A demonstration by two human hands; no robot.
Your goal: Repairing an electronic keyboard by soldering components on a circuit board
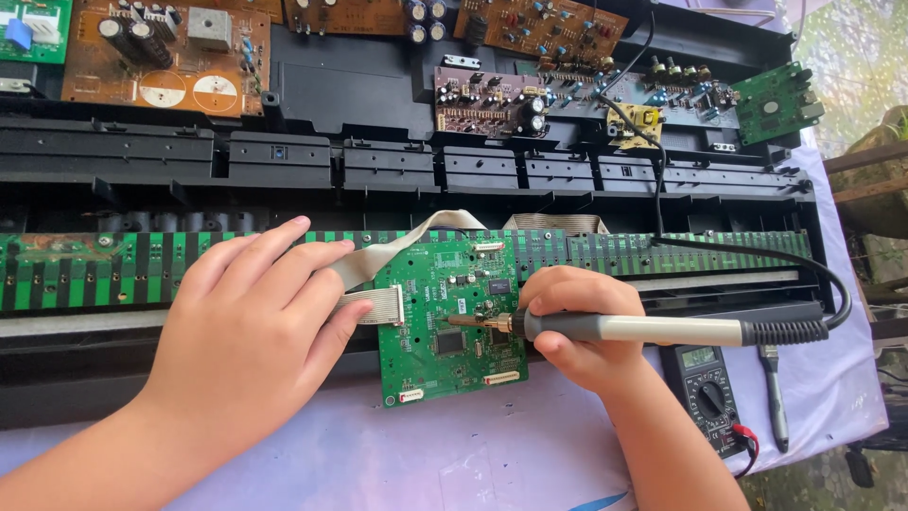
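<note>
A green circuit board (452,322) lies on the front edge of an opened black keyboard chassis (378,161). My right hand (577,326) grips a soldering iron (643,329) by its black and cream handle, and the metal tip rests on the board just above a square black chip (448,341). My left hand (251,317) lies flat with fingers spread to the left of the board. Its fingertips press on a grey ribbon cable (378,265) that plugs into the board's left side.
A long green contact strip (95,270) runs across the chassis. Brown circuit boards (165,57) and a small green board (777,102) sit at the back. A black multimeter (707,393) and a probe (774,397) lie at the right on a pale purple cloth (473,454).
</note>
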